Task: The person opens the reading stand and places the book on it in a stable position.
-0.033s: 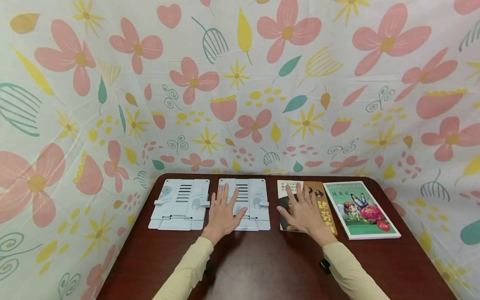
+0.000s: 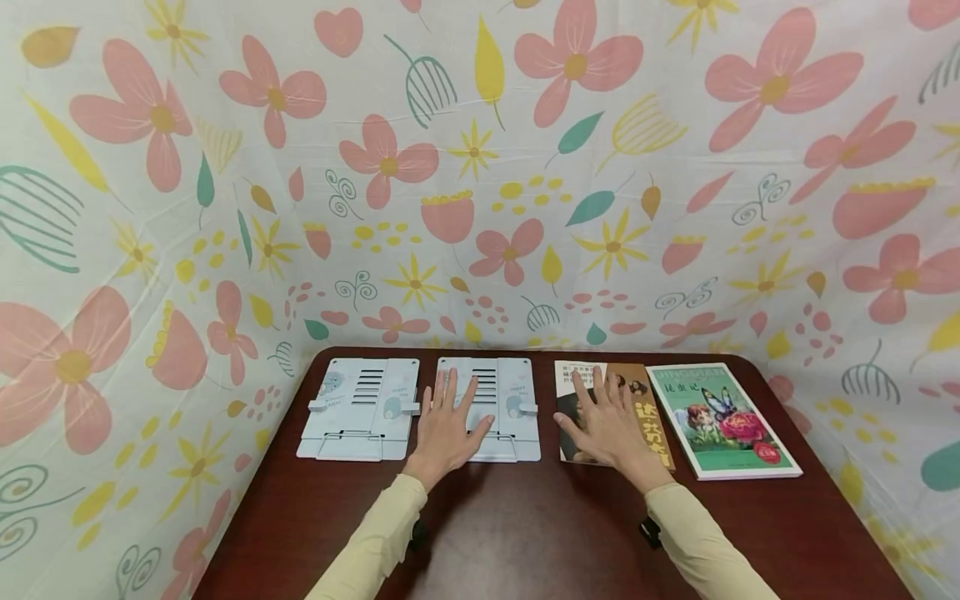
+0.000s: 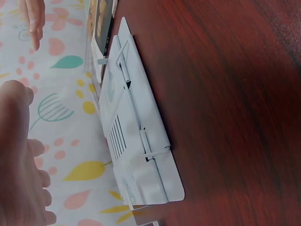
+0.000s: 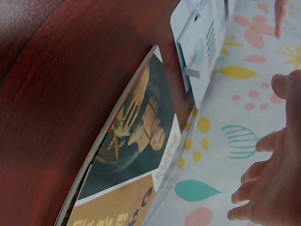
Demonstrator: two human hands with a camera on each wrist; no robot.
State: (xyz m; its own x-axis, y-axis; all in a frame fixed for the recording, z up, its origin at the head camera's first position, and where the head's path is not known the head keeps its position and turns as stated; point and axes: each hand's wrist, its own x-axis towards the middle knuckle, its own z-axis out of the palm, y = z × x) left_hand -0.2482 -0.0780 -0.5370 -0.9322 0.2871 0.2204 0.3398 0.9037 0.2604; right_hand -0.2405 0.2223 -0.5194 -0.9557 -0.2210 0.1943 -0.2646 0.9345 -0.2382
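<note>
A dark reddish-brown tabletop (image 2: 495, 533), glossy in its near part, runs up to a white cloth (image 2: 465, 292) printed with pink flowers, yellow leaves and green sprigs, which hangs behind it and on both sides.

Four flat things lie in a row across the far half. At the left is a pale slotted stand (image 2: 352, 421) with small side clips; just beside it lies a matching second stand (image 2: 508, 392). Past a strip of bare table come a brown book (image 2: 654, 425) with a dark portrait on its cover and, close at its right, a green book (image 2: 723, 425) showing a butterfly and a pink flower.

The left hand (image 2: 447, 425) hovers over the second stand, the right hand (image 2: 611, 425) over the brown book — each hiding part of what lies below. Both are released, fingers extended and apart, holding nothing; the wrist views show them clear of both things.
</note>
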